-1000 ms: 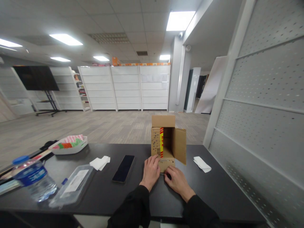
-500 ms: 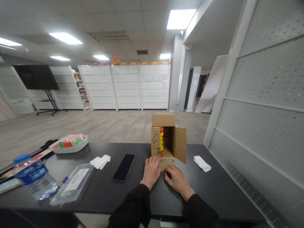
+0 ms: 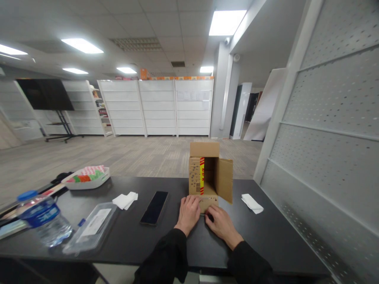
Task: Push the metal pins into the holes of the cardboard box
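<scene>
A cardboard box point(image 3: 194, 177) stands on the black table with its open side toward me. Its top flap points up, a right flap is swung outward, and a yellow-and-red strip runs down the left part. The bottom flap point(image 3: 209, 203) lies toward me. My left hand point(image 3: 188, 213) is closed over the left end of that flap, fingers bent and close together. At its front right edge, my right hand point(image 3: 220, 223) is closed with curled fingers against the cardboard. Both sets of fingertips are partly hidden.
Left of my hands lie a phone point(image 3: 154, 208), a white tissue point(image 3: 125, 200), a clear plastic case point(image 3: 91, 228) and a water bottle point(image 3: 44, 219). A white tray point(image 3: 89, 182) sits at the back left. Another folded tissue point(image 3: 252, 203) is right, near a perforated panel point(image 3: 331, 157).
</scene>
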{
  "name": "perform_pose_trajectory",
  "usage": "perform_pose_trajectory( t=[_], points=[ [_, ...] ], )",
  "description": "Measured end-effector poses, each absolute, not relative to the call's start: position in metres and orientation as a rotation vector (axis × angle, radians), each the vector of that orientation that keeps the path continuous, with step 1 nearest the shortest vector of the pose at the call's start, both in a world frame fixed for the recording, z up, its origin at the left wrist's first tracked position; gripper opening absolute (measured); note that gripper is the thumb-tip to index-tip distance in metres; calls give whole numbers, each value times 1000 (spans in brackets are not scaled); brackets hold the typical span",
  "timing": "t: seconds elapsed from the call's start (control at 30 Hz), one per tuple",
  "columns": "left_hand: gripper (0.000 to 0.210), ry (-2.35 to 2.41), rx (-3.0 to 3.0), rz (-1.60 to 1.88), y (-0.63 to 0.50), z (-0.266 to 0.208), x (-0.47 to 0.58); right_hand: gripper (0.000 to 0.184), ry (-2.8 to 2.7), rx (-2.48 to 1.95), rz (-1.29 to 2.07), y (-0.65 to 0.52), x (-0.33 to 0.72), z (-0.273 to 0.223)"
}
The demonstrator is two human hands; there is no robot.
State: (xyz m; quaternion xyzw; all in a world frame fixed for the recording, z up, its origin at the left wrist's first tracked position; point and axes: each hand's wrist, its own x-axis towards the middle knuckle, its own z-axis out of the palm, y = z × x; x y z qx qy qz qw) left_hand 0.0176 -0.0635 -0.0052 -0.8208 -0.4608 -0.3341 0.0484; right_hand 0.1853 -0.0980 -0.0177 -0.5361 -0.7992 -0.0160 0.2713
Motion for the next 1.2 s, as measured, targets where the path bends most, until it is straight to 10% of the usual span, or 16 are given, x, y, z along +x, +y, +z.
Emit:
perform_pose_trajectory(
  t=[1.2],
  points=[
    [10, -1639, -2775, -682, -85, 7, 1, 35, -2176, -1605, -157, -69, 145, 37]
  ],
)
